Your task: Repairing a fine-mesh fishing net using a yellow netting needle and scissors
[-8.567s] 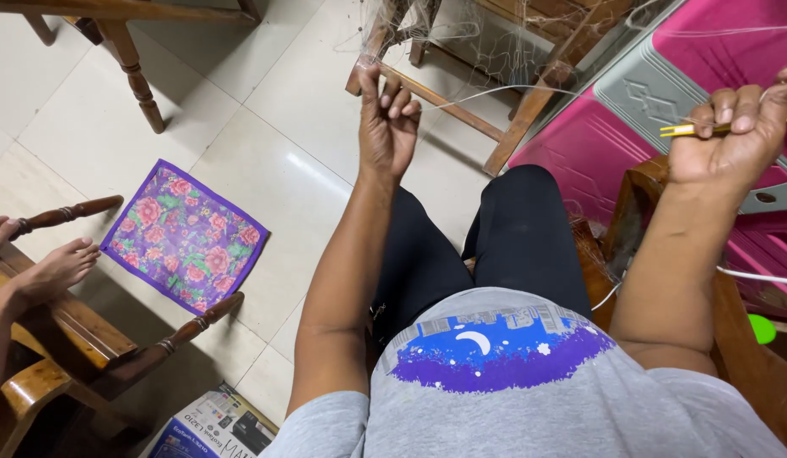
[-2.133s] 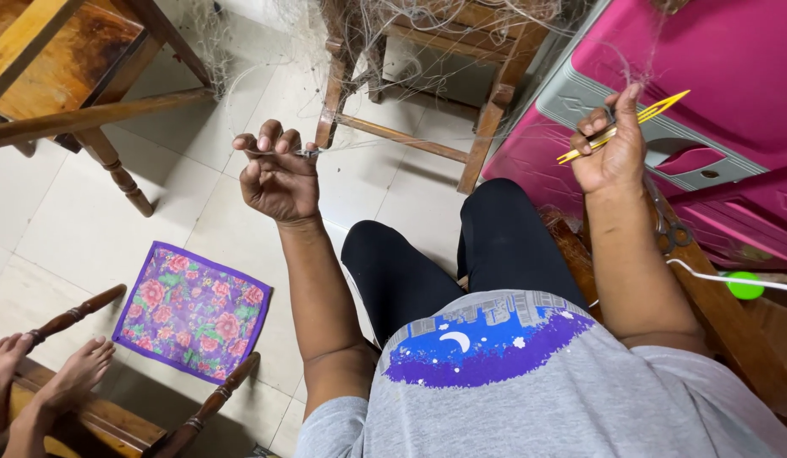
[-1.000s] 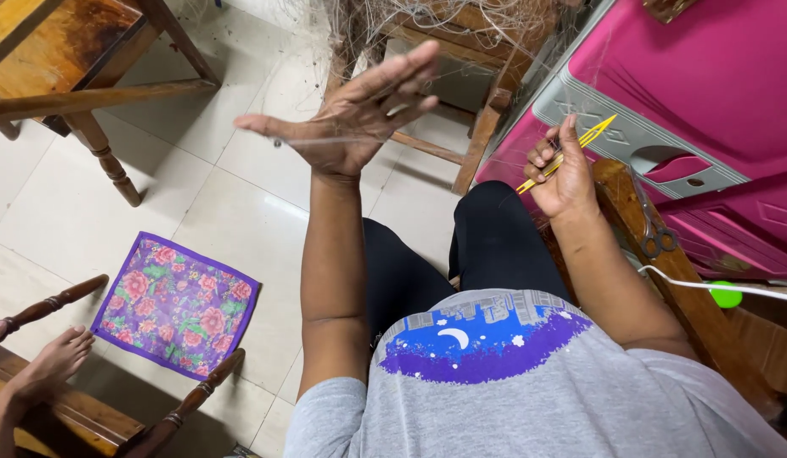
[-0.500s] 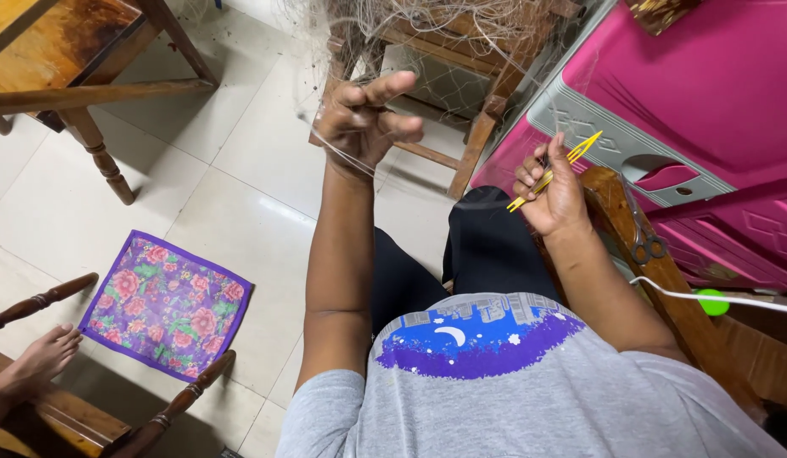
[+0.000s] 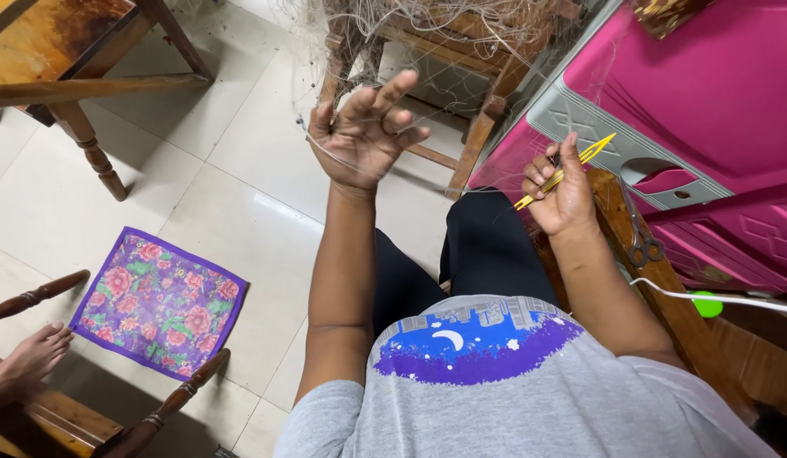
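Pinching a yellow netting needle [image 5: 565, 173], right hand [image 5: 559, 195]; left hand [image 5: 365, 136] spread wide against net threads [image 5: 427, 25].

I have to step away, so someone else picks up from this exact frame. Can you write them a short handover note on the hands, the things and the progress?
Left hand: raised, fingers spread, fine net strands running across the palm; nothing clamped.
Right hand: grip shut on the yellow netting needle, tip pointing up and right.
Fishing net: heaped over the wooden chair ahead, trailing toward both hands.
Scissors: on the wooden ledge, right, untouched.
Done: cannot tell how much mesh is worked.
Left: net bundle looks tangled, likely more to go.
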